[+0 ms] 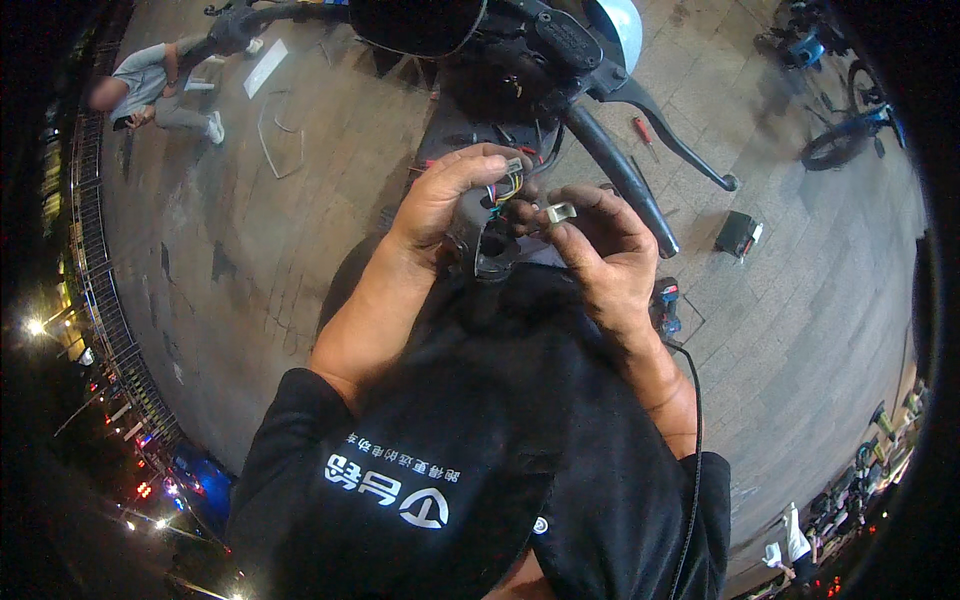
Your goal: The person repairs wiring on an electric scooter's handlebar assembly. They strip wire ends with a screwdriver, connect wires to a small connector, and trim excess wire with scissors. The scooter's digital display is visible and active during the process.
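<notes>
My left hand is closed, thumb on top, around a small pale wire connector with thin coloured wires running from it. A curved black plastic housing sits against the same hand, just below the connector. In my right hand, a white plug connector is pinched between thumb and fingers, its open end showing. The two connectors are apart. Both hands are above my lap, in front of a scooter's handlebar; the fingertips partly hide the wires between them.
Beyond my hands, a brake lever juts right from the scooter. On the paving to the right are a red-handled screwdriver, a black box and a power tool. A person sits far left; a blue bicycle stands far right.
</notes>
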Demonstrator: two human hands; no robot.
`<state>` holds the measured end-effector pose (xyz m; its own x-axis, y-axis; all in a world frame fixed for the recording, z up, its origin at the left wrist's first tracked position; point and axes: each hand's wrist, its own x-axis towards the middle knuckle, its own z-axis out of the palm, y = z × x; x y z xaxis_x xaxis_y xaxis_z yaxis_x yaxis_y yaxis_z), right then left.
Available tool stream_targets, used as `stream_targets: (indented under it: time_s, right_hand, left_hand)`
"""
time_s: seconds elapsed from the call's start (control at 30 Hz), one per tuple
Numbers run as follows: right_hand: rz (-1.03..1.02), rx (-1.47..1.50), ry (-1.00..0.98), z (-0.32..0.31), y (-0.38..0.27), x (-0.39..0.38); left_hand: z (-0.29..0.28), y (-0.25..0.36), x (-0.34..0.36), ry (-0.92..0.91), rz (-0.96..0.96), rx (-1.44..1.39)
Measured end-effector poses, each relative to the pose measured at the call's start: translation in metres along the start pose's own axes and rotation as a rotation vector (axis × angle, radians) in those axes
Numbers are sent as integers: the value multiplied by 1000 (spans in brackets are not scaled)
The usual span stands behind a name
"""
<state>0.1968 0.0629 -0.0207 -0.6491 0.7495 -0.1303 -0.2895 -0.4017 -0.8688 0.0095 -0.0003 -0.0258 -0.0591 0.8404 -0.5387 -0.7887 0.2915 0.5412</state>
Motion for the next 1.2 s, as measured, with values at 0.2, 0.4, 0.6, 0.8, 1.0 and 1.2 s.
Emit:
stream_targets:
  time_s: [0.2,0.4,0.6,0.8,1.0,1.2]
  right_hand:
    - [35,4,-2,1,-7,-3]
    - [-13,2,-6,0,-5,-4]
    - [13,54,-18,-1,-5,-5]
    - [-162,-352,-18,-21,14,3]
    - [-124,-405,110,-9,14,8]
    - [-152,-484,123,4,10,21]
  left_hand:
    - [-5,-3,4,-73,-9,-91]
    - [-2,-4,3,-62,-12,-38]
    - [0,-5,3,-55,-31,-85]
    - [-8,-12,7,-85,-17,-83]
    - [-6,-15,9,-68,-32,-47]
    - [5,-10,6,-22,-26,-71]
